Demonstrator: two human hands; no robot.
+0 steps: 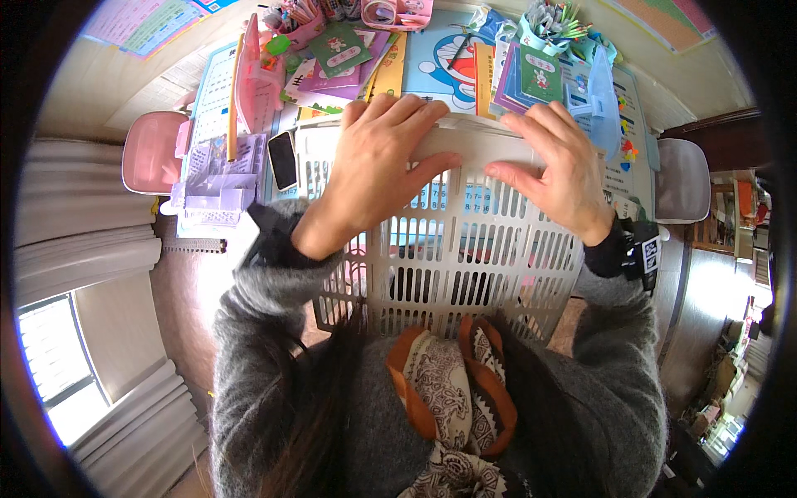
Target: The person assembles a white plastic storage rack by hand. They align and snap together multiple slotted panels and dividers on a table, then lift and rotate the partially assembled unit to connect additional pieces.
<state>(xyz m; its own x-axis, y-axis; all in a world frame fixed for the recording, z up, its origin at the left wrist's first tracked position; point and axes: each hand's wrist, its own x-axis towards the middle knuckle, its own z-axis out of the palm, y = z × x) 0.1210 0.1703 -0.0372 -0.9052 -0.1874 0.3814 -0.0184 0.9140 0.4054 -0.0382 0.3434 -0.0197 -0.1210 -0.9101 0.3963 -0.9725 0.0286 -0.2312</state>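
A white slatted plastic basket [465,257] stands between my arms, close against my front, with its slotted side toward me. My left hand [374,162] curls its fingers over the far rim, the thumb pressed on the near face. My right hand [558,162] grips the same rim farther right, its thumb pointing toward the left one. The fingertips of both hands are partly hidden behind the rim. Through the slots show blue, pink and dark patches that I cannot make out.
A desk beyond holds notebooks [340,51], a green booklet [540,73], pen holders [554,33] and a blue cartoon mat [432,46]. A phone [282,160] lies left of the basket. A pink bin [154,152] and a grey bin [682,178] flank the desk.
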